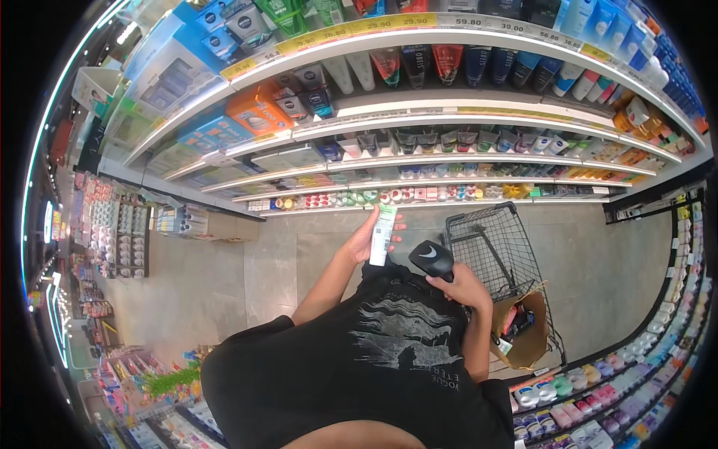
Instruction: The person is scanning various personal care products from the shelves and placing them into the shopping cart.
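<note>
Before my chest, my left hand (363,240) grips a white and green squeeze tube (382,238), its printed side with a barcode turned up towards me. To the right of it, my right hand (463,285) is closed around the handle of a black handheld barcode scanner (431,257). The scanner's broad head points up and left, towards the tube, with a gap between them. Most of the scanner's handle is hidden by my fingers.
Ahead rise store shelves (392,118) with rows of tubes and boxes. Just right of me stands a wire shopping cart (488,247), with an open cardboard box (527,342) holding packages at its near end. More stocked shelves (594,393) curve along the right. Stacked cartons (216,221) stand at left.
</note>
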{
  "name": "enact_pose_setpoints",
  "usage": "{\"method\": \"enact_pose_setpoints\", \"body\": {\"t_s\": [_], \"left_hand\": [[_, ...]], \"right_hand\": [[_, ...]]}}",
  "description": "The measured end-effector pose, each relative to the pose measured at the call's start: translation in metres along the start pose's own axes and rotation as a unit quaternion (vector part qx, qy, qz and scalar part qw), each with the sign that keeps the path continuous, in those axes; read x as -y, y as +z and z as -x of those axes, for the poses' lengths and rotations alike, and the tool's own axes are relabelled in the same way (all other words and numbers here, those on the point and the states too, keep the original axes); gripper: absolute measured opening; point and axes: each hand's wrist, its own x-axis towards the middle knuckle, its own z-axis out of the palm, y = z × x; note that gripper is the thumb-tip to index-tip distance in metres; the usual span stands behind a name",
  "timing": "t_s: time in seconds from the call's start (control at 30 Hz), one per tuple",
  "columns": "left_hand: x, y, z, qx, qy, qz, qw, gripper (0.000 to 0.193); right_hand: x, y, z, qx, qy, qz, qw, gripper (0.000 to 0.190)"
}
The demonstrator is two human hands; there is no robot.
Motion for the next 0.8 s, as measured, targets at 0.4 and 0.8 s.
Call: {"method": "enact_pose_setpoints", "body": {"t_s": [0.4,0.8], "left_hand": [[-0.006,-0.006,-0.05,-0.006,-0.078,-0.044,0.996,0.06],[0.0,0.014,-0.055,0.026,-0.102,-0.091,0.99,0.054]], "right_hand": [[0.004,-0.005,0.038,-0.059,-0.062,0.061,0.994,0.044],[-0.016,-0.012,0.066,-0.13,0.005,-0.014,0.991,0.041]]}}
